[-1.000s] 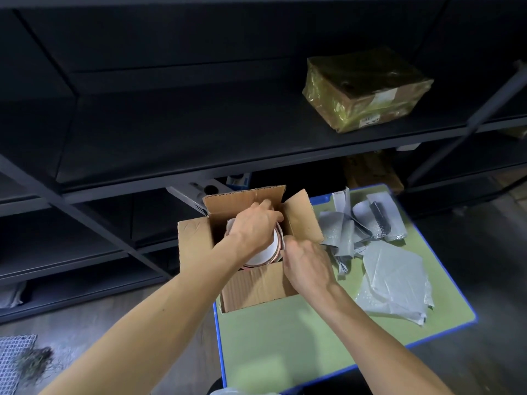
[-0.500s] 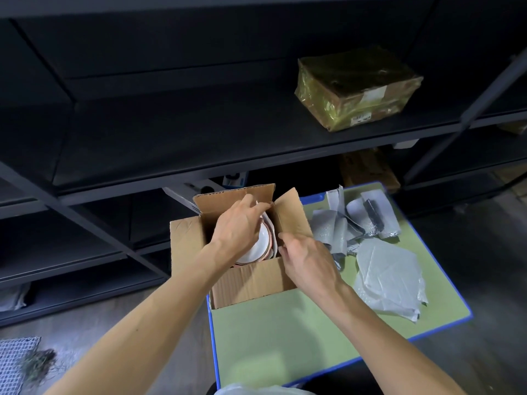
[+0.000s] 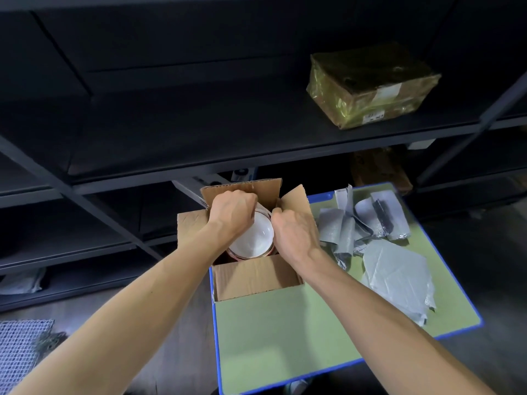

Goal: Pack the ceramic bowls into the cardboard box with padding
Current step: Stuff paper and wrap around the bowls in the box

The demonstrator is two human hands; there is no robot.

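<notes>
Gripping, left hand (image 3: 232, 213): fingers (image 3: 248, 198) curled over the far rim of the top bowl (image 3: 255, 238).
Right hand (image 3: 295, 233): fingers (image 3: 281, 216) curled against the bowl's right rim; tips hidden, so pinching or only steadying, cannot tell.
Bowl position: inside the cardboard box (image 3: 256, 277), mouth up, between both hands; a second red rim shows beneath, probably a stack.
Padding sheets (image 3: 396, 269): on the counter (image 3: 285, 332), right of the box, nearer the right hand.
Judgement: next reach goes rightward, for padding.
</notes>
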